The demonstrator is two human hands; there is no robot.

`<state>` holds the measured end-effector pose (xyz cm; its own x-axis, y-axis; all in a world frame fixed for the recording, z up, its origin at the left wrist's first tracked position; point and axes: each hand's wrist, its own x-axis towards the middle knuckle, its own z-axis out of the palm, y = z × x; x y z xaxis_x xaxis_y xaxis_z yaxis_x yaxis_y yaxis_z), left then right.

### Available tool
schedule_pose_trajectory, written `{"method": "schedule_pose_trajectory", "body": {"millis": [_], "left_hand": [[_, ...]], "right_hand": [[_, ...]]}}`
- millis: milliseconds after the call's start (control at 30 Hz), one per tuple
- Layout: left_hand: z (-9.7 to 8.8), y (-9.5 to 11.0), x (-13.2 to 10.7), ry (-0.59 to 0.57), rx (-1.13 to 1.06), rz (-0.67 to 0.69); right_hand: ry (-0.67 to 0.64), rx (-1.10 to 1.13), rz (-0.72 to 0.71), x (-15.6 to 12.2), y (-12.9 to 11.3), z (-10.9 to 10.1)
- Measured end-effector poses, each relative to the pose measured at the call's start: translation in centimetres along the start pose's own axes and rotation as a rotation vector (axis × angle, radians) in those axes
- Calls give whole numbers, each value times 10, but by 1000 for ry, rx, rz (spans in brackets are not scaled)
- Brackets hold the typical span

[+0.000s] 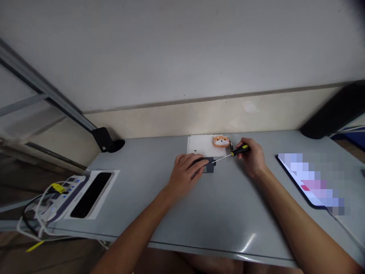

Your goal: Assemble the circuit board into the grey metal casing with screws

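My right hand [252, 156] is closed around the black and yellow handle of a screwdriver [241, 149]. Its thin metal shaft slants down to the left, and the tip meets a small dark grey box-shaped device [210, 167] on the table. Over the left part of that device lies my left hand [188, 169], its fingers gripping it against the tabletop and hiding much of it. Just behind sits white paper [199, 144] with a tiny dark piece [195, 150] on it, perhaps a screw. An orange animal-face case [221, 142] rests at the paper's right side.
A power strip [68, 198] with tangled cables and a black phone [91, 195] on white paper occupy the table's left end. At the right lies a lit tablet-like screen [305, 182] with a cable [346, 228]. A black cylinder [327, 114] stands at the back right, by the wall.
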<state>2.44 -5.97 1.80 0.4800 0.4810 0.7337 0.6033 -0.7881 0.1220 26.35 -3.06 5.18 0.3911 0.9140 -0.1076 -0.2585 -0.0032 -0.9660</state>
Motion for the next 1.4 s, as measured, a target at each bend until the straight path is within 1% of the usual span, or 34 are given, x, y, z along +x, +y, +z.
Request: {"method": "schedule_pose_trajectory", "body": {"millis": [100, 167, 300, 600, 667, 767, 1067, 1267, 1400], "left_hand": [[0, 2, -1, -67, 23, 4], [1, 3, -2, -88, 29, 1], [1, 2, -1, -86, 20, 7], [1, 2, -2, -149, 24, -31], [1, 2, -2, -149, 33, -31], [2, 3, -2, -148, 57, -18], [1, -1, -5, -212, 127, 47], [0, 1, -5, -198, 147, 94], [3, 2, -5, -178, 184, 89]], "right_hand": [[4, -3, 3, 0, 0, 0], [5, -4, 6, 0, 0, 0], [7, -7, 13, 0, 0, 0], [31, -7, -17, 0, -2, -2], [31, 0, -30, 1, -1, -3], [31, 18, -42, 2, -1, -3], [48, 53, -51, 4, -1, -5], [59, 82, -62, 5, 0, -6], [61, 81, -60, 7, 1, -7]]}}
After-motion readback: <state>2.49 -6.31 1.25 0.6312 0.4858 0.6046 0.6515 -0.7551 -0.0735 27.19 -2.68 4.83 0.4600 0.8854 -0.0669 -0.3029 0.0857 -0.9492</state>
